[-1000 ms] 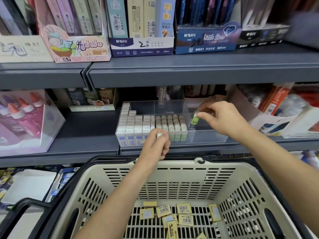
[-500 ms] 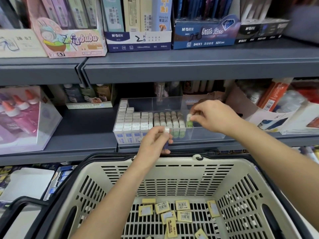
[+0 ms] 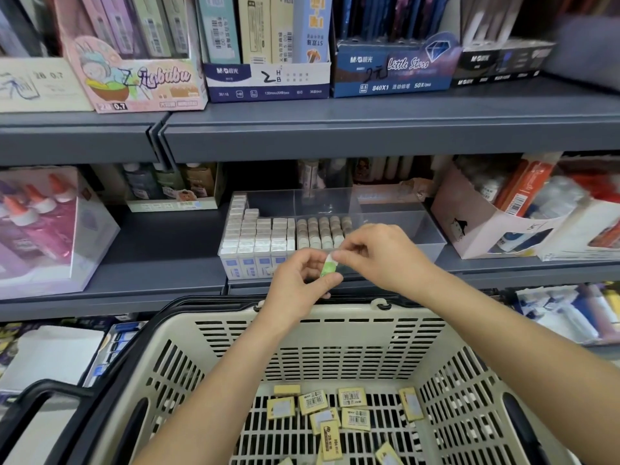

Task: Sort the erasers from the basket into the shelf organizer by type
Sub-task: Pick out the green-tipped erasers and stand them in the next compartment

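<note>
Clear plastic organizer point(image 3: 419, 226) sits on grey metal middle shelf point(image 3: 151, 256), between clear box of glue bottles point(image 3: 40, 229) at left and pink cardboard carton point(image 3: 469, 226) at right. White sleeved erasers point(image 3: 255, 236) fill its left compartment, beige rounded erasers point(image 3: 318, 229) the next one right. Beige slotted plastic basket point(image 3: 335, 330) sits below, in front of the shelf, with flat yellow erasers point(image 3: 352, 397) on its floor. Left hand point(image 3: 295, 286) and right hand point(image 3: 379, 256) meet above the basket's far rim, small green-and-white eraser point(image 3: 327, 268) between them.

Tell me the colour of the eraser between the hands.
The eraser is green and white; head view.

Even soft light, blurred warped edges
</note>
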`<action>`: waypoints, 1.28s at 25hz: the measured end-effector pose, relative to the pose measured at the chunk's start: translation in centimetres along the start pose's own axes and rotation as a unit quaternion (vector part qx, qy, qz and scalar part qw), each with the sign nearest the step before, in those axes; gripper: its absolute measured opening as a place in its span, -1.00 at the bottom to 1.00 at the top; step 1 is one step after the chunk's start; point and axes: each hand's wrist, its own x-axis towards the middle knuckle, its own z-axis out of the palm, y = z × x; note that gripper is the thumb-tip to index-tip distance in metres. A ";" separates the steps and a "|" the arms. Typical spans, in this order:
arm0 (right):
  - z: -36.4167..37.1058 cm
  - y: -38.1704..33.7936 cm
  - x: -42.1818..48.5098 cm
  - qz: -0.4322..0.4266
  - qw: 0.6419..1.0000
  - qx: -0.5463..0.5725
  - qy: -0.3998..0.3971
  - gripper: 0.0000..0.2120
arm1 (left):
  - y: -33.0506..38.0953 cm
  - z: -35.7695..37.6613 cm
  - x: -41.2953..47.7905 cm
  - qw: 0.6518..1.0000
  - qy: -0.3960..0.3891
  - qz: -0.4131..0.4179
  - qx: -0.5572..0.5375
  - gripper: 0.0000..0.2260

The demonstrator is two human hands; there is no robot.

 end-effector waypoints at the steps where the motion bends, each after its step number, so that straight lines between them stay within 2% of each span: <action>1: 0.2 -0.2 0.0 0.003 1.000 0.006 -0.005 -0.81 | -0.1 0.0 0.0 1.000 0.000 0.002 0.001 -0.74; 3: -0.6 0.0 0.3 0.015 0.999 0.046 0.010 -0.86 | -0.2 0.0 0.0 1.000 -0.001 0.008 0.007 -0.75; 6: -4.0 1.8 1.5 0.050 0.989 0.104 0.097 -0.88 | -0.3 -0.1 0.0 0.998 -0.006 0.010 0.054 -0.83; 9: -5.5 3.6 2.6 0.072 0.986 0.034 0.144 -0.88 | -0.4 -0.2 0.0 0.995 -0.015 0.007 0.098 -0.90; 13: -4.4 4.2 3.1 0.059 0.991 -0.060 0.109 -0.77 | -0.3 -0.1 -0.1 0.995 -0.009 0.002 0.097 -0.91; 17: -4.2 3.9 3.1 0.009 0.987 -0.134 0.092 -0.78 | -0.4 -0.1 0.0 0.997 -0.008 0.003 0.080 -0.90; 24: -4.0 2.7 2.9 -0.042 0.979 -0.190 0.066 -0.73 | -0.6 -0.1 0.1 0.998 -0.002 -0.001 0.062 -0.88; 30: -4.5 2.6 3.2 -0.033 0.974 -0.214 0.063 -0.75 | -0.6 0.0 0.0 0.998 -0.001 0.000 0.057 -0.88; 32: -4.5 2.4 3.3 -0.066 0.964 -0.250 0.060 -0.74 | -0.6 0.0 0.0 0.998 0.001 -0.002 0.056 -0.88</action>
